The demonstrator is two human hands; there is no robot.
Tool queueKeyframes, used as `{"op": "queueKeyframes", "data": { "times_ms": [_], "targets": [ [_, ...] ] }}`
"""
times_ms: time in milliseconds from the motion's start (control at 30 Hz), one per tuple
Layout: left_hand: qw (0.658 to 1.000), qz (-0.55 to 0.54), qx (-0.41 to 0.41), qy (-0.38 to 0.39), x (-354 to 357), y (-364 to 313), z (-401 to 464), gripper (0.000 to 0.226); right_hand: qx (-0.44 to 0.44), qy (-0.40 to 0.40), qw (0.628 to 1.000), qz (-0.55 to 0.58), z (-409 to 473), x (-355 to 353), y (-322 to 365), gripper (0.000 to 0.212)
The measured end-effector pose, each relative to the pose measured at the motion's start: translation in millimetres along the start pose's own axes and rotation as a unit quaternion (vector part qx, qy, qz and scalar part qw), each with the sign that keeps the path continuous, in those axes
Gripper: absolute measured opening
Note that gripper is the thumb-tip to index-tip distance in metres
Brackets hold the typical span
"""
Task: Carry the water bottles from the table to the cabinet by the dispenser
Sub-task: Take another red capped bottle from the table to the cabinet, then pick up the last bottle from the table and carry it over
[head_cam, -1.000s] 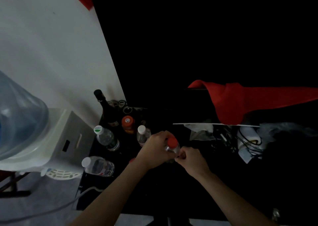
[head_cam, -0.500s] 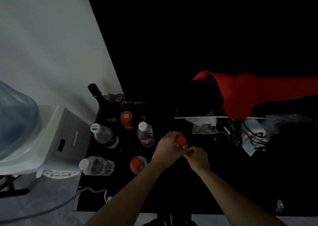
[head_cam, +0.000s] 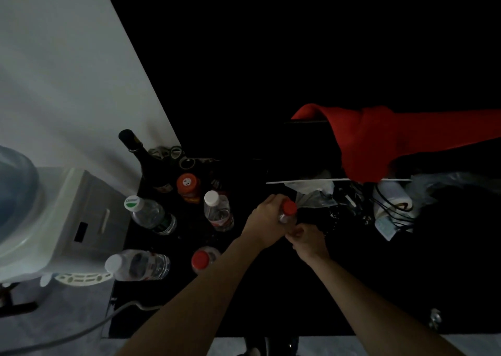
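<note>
My left hand (head_cam: 267, 224) is wrapped around a clear water bottle with a red cap (head_cam: 288, 211), held upright over the black cabinet top (head_cam: 271, 296). My right hand (head_cam: 307, 240) touches the same bottle low on its right side, fingers curled. On the cabinet stand a white-capped bottle (head_cam: 218, 211), a green-and-white-capped bottle (head_cam: 150, 214), a red-capped bottle (head_cam: 203, 259) and a white-capped bottle lying on its side (head_cam: 138, 264).
The white water dispenser (head_cam: 62, 220) with its blue jug (head_cam: 13, 190) stands at the left. A dark wine bottle (head_cam: 143, 157) and an orange-lidded jar (head_cam: 188, 187) sit at the back. Red cloth (head_cam: 379, 141), cables and plastic bags clutter the right.
Both hands with the red-capped bottle have shifted right and slightly away from me. A red-capped bottle that my left arm hid has come into view on the cabinet.
</note>
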State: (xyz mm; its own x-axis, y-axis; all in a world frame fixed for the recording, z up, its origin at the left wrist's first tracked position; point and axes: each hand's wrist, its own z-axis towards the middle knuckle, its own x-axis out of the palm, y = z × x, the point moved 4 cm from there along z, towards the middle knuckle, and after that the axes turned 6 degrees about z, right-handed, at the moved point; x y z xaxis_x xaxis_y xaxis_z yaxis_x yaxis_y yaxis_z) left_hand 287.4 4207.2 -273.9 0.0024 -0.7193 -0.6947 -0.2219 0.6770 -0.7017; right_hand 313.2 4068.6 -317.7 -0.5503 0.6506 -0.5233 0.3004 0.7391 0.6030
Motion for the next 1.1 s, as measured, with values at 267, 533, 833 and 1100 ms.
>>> {"op": "queueKeyframes", "data": {
  "times_ms": [267,533,833,1100],
  "targets": [
    [0.997,0.032,-0.049,0.043,-5.8,1.9,-6.8,0.08,-0.041,0.069,0.996,-0.029,-18.9,-27.9,20.0,0.024],
    [0.992,0.1,-0.076,0.022,-85.0,-19.6,-32.2,0.062,-0.152,0.117,0.975,-0.111,-69.7,-77.2,58.6,0.004],
    [0.945,0.296,-0.021,-0.134,-143.2,-154.5,-69.2,0.047,-0.296,-0.021,0.938,-0.177,-149.3,-177.7,108.0,0.025],
    [0.914,0.389,0.057,-0.102,-105.1,-260.1,-69.7,0.056,-0.299,-0.238,0.873,-0.304,-204.7,-268.1,79.1,0.03]
  ]
}}
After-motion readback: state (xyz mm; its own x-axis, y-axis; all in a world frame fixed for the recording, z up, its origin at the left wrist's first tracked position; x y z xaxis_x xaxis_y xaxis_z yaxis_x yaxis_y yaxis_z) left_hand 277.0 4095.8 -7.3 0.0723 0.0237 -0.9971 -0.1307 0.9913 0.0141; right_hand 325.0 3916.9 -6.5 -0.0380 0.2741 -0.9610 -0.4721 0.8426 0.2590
